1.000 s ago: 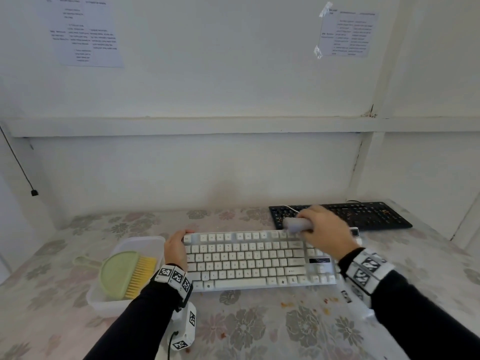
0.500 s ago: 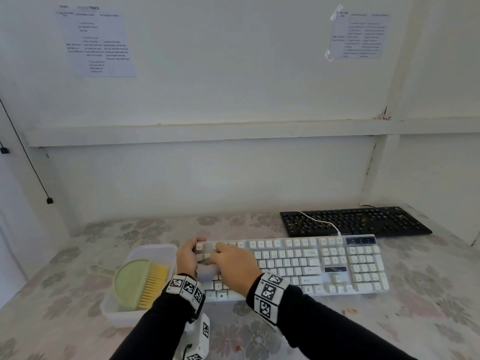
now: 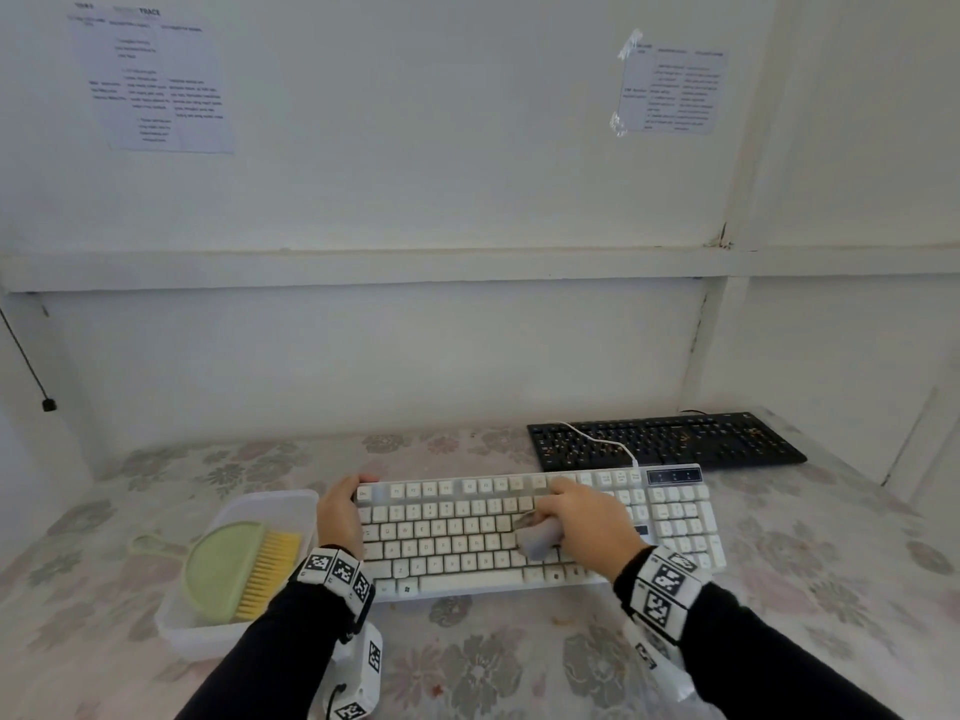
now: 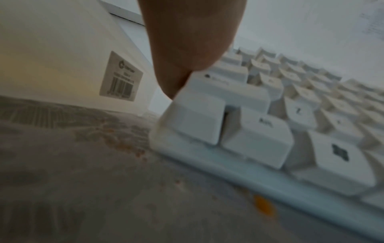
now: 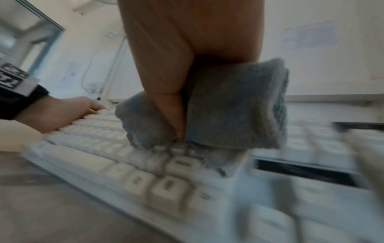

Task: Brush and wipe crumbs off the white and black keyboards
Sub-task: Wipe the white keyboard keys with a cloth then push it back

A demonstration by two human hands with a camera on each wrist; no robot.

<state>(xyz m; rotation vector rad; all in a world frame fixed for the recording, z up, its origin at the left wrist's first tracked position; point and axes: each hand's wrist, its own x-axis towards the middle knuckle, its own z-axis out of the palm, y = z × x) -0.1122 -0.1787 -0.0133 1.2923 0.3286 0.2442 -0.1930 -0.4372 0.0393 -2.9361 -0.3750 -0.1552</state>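
The right hand [image 3: 587,517] squeezes a gray cloth [image 3: 537,542] on the white keyboard [image 3: 680,517]. The left hand [image 3: 340,511] grips its left end.

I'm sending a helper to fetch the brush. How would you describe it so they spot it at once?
On the floral-covered table, look left of the white keyboard, where a translucent plastic tub sits. The brush lies inside it: a pale green half-round body with yellow bristles, the only coloured tool there.
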